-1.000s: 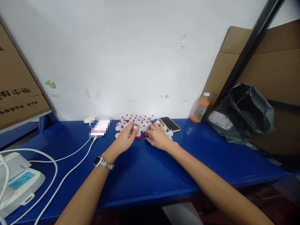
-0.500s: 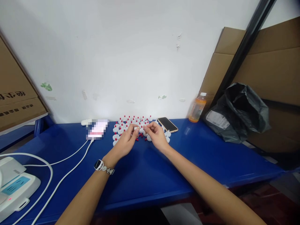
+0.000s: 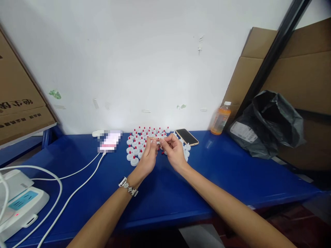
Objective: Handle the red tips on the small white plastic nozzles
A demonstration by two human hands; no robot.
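White cap [image 3: 158, 141] pinched between our hands.
We are gripping it with left hand [image 3: 149, 157] and right hand [image 3: 174, 151] above the blue tabletop [image 3: 219, 172].

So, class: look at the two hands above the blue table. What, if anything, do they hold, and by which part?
Both the left hand and right hand pinch one small white piece between their fingertips; which part of it cannot be told.

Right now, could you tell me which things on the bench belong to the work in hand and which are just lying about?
In hand:
- small white piece pinched between left hand and right hand
- white caps with red tips
- loose red tips

Lying about:
- phone
- orange bottle
- black bag
- white cables
- cardboard boxes
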